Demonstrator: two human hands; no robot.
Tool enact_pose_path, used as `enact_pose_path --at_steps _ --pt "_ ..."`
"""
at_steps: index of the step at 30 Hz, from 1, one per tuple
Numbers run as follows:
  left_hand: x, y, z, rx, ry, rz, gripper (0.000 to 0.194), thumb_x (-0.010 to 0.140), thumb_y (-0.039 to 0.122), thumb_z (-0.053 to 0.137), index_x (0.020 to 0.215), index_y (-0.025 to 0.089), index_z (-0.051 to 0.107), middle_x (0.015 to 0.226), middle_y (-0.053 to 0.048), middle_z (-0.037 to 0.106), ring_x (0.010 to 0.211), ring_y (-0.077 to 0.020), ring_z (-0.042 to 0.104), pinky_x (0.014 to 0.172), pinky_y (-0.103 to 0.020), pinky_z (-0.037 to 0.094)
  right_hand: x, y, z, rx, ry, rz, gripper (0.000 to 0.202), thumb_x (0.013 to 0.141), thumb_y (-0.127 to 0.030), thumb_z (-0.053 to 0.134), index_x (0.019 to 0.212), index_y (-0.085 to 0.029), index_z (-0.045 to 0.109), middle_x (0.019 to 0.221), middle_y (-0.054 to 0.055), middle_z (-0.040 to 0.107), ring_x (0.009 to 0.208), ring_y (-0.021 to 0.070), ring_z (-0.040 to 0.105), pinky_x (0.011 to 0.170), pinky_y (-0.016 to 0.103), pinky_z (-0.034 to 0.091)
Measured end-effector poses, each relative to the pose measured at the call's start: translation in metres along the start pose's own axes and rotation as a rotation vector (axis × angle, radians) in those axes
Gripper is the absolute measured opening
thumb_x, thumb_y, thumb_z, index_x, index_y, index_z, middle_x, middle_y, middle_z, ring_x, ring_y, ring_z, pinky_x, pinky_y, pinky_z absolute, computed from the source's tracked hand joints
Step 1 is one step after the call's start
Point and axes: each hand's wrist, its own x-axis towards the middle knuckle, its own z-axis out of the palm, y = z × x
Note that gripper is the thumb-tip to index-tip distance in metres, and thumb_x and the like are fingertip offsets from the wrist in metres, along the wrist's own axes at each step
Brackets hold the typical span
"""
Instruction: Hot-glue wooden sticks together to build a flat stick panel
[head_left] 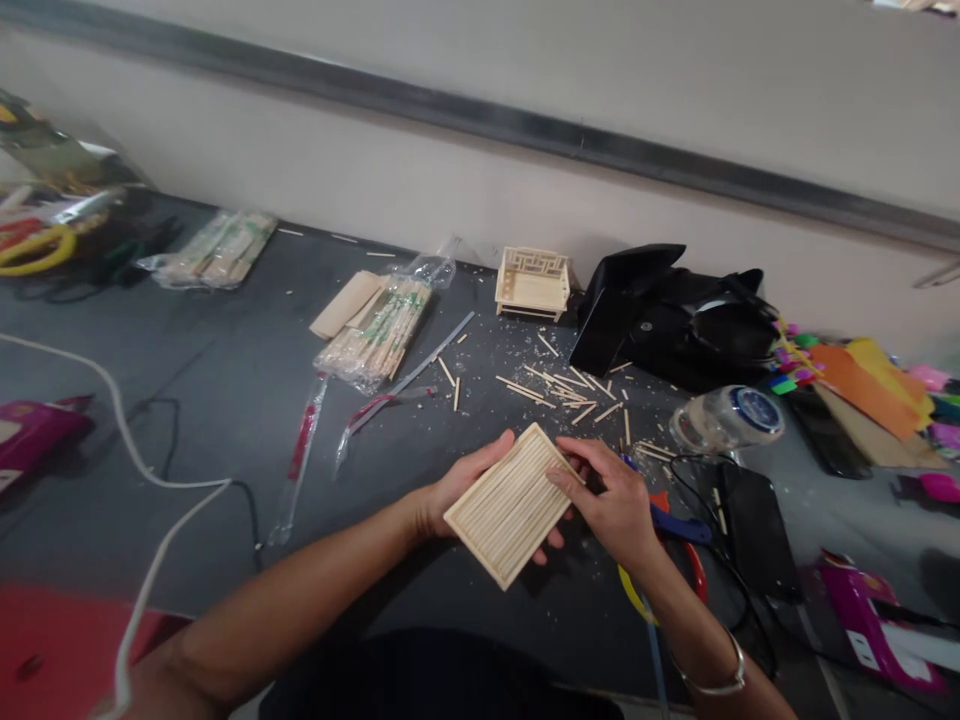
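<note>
A flat rectangular panel of pale wooden sticks, framed by a thin raised border, is held tilted above the table. My left hand supports it from beneath and along its left edge, with fingertips showing under the right side. At the upper right edge, my right hand pinches the panel, its thumb lying on the slatted face. Beyond the hands lie loose cut sticks among small crumbs. Behind them stands a miniature wooden bench with a latticed back.
Packets of sticks lie at the back, near a clear strip. Right are a black bag, a lidded jar, scissors, a black phone-like slab and a purple tool. A white cable crosses the left.
</note>
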Motion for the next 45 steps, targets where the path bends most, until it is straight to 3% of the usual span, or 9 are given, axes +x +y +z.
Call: enact_pose_path --at_steps 6,14,19,25,33,37,45 --pt "-0.001 0.001 -0.010 0.084 -0.029 -0.039 0.089 0.086 0.083 0.029 0.117 0.008 0.066 0.101 -0.015 0.071 0.087 -0.0270 0.069 0.084 -0.038 0.049 -0.002 0.002 0.001 -0.006 -0.021 0.001 0.017 0.090 -0.036 0.064 0.092 -0.024 0.075 0.084 0.003 0.073 0.070 0.0158 0.067 0.060 0.026 0.055" --pt "-0.001 0.000 -0.015 0.071 0.019 -0.096 0.092 0.084 0.086 0.026 0.116 0.009 0.066 0.099 -0.014 0.071 0.086 -0.0269 0.070 0.087 -0.039 0.050 -0.006 0.009 0.008 -0.197 0.036 -0.192 0.022 0.097 -0.028 0.052 0.094 -0.024 0.073 0.087 0.005 0.073 0.081 0.0190 0.070 0.076 0.033 0.058" --pt "-0.002 -0.001 -0.016 0.079 0.014 -0.101 0.093 0.085 0.085 0.023 0.113 0.009 0.067 0.098 -0.014 0.072 0.084 -0.0264 0.069 0.086 -0.038 0.049 -0.007 0.011 0.012 -0.224 0.051 -0.212 0.023 0.097 -0.027 0.050 0.094 -0.023 0.073 0.089 0.007 0.073 0.085 0.0208 0.070 0.079 0.036 0.058" --pt "0.000 -0.001 -0.014 0.081 0.035 -0.095 0.095 0.082 0.087 0.025 0.115 0.008 0.067 0.096 -0.014 0.071 0.083 -0.0271 0.069 0.086 -0.040 0.050 -0.005 0.007 0.006 -0.194 0.047 -0.202 0.025 0.097 -0.021 0.046 0.098 -0.022 0.071 0.088 0.006 0.073 0.082 0.0183 0.070 0.075 0.032 0.058" --pt "-0.001 -0.001 -0.013 0.086 0.063 -0.087 0.086 0.085 0.084 0.032 0.113 0.010 0.067 0.097 -0.013 0.071 0.085 -0.0259 0.070 0.084 -0.039 0.052 -0.008 0.007 0.008 -0.172 0.069 -0.146 0.017 0.093 -0.029 0.057 0.097 -0.023 0.073 0.088 0.006 0.074 0.074 0.0171 0.069 0.062 0.028 0.057" --pt "0.000 -0.005 -0.017 0.119 0.080 -0.126 0.085 0.081 0.086 0.037 0.107 0.011 0.069 0.090 -0.012 0.073 0.079 -0.0250 0.070 0.081 -0.038 0.052 -0.007 0.007 0.008 -0.264 0.094 -0.229 0.017 0.093 -0.025 0.057 0.092 -0.024 0.074 0.084 0.005 0.075 0.075 0.0181 0.070 0.068 0.031 0.058" --pt "0.000 -0.014 -0.013 0.192 0.167 -0.074 0.075 0.081 0.082 0.048 0.102 0.013 0.067 0.083 -0.010 0.072 0.071 -0.0216 0.068 0.071 -0.033 0.052 -0.009 0.002 0.010 -0.456 0.140 -0.389 0.018 0.092 -0.016 0.055 0.085 -0.022 0.071 0.075 0.004 0.072 0.069 0.0169 0.068 0.067 0.029 0.055"
